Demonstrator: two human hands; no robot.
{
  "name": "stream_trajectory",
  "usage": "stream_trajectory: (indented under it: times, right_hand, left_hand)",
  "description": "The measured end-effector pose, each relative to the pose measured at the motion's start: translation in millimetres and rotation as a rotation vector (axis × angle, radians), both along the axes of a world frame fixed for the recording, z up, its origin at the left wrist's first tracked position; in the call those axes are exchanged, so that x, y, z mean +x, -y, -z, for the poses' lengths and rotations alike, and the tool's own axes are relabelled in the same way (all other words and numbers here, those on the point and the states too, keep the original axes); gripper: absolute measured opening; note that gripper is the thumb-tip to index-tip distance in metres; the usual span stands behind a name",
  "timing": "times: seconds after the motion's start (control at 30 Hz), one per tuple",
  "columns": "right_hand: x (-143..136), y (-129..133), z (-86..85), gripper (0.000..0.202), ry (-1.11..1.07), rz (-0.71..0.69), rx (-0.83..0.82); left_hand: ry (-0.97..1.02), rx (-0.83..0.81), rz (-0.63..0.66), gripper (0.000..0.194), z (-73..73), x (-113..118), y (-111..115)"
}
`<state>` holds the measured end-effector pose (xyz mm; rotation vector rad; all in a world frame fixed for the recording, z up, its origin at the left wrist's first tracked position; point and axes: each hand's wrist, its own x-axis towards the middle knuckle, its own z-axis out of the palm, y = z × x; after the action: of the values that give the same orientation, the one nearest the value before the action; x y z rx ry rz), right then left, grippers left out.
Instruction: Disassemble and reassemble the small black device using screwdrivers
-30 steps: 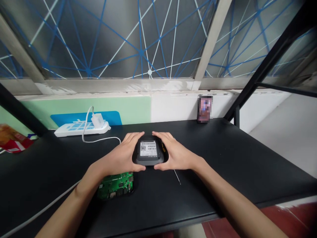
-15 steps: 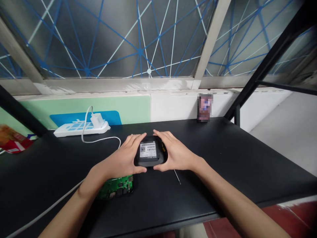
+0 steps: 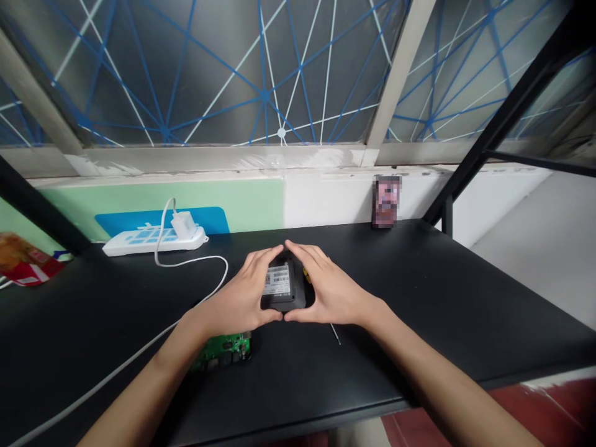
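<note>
A black plastic case (image 3: pixel 281 303) with a white printed label sits between my two hands at the middle of the desk. My left hand (image 3: pixel 246 292) curves around its left side, hiding part of the label. Around the right side curls my right hand (image 3: pixel 326 288). The fingertips nearly meet at the far edge, and the thumbs nearly meet at the near edge. Below my left wrist lies a green circuit board (image 3: pixel 228 349), partly covered by the forearm. A thin metal rod (image 3: pixel 336 334) pokes out from under my right hand, and a bit of yellow (image 3: pixel 306 275) shows beside its fingers.
On the black desk (image 3: pixel 442 298), a white power strip (image 3: pixel 139 242) with a plugged-in charger (image 3: pixel 183 225) lies at the back left. Its white cable (image 3: pixel 107 383) runs under my left arm. A red packet (image 3: pixel 30 264) is far left; a blurred-out upright object (image 3: pixel 386 202) stands behind.
My hands have drawn closer together around the case, the fingertips and thumbs now almost touching. More of the label is covered by my left hand. The circuit board stays in place.
</note>
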<state>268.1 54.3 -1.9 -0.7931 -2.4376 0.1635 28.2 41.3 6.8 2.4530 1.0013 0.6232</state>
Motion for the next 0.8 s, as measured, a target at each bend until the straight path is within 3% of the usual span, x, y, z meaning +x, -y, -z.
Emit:
stream_trajectory:
  times: [0.3,0.57,0.8]
  right_hand:
    - [3,-7,5.7,0.148,-0.062,0.018,-0.24]
    - [2,-14,19.9,0.15,-0.085,-0.044,-0.303]
    - [-2,-12,17.2,0.149,-0.038,-0.027,-0.349]
  left_hand:
    - [0.166,-0.075,0.015,0.117,7.6,2,-7]
    - [0.307,-0.133,0.096,0.11,10.6,4,-9]
    - [0.345,-0.233,0.089,0.108,2.7,7,-2]
